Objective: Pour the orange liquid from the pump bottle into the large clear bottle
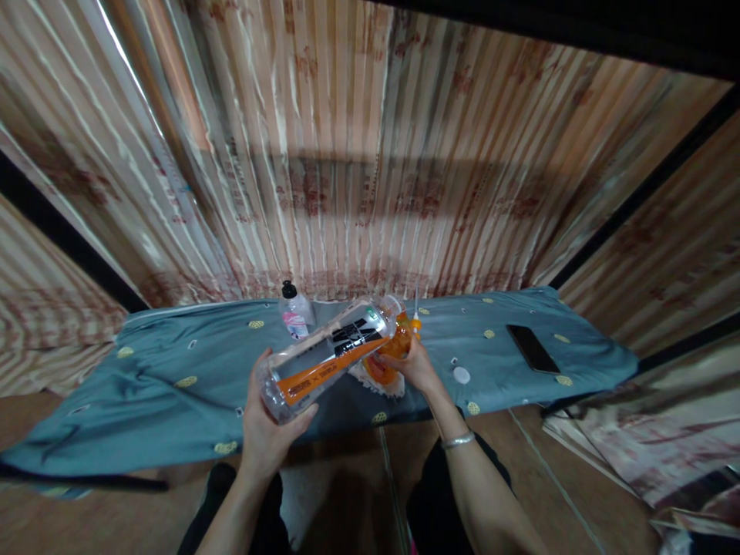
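Observation:
My left hand (271, 428) is wrapped round the lower end of a large clear plastic bottle (324, 356) with an orange and black label. The bottle is tilted, its mouth up and to the right, over a transparent orange bottle (403, 333). My right hand (412, 365) grips the orange bottle, whose neck is partly hidden behind the clear one. Beneath it lies a white cloth-like piece (378, 383) with a ragged edge. Just beyond my right fingers is an orange and white pump top (415, 324) with a thin tube. A round white cap (461, 375) lies to the right.
A white bottle (296, 312) with a black cap stands behind the clear bottle. A dark phone (530, 348) lies at the right on the teal patterned sheet (173, 347). Striped curtains (347, 193) hang behind, with a dark bar (641, 193) at the right.

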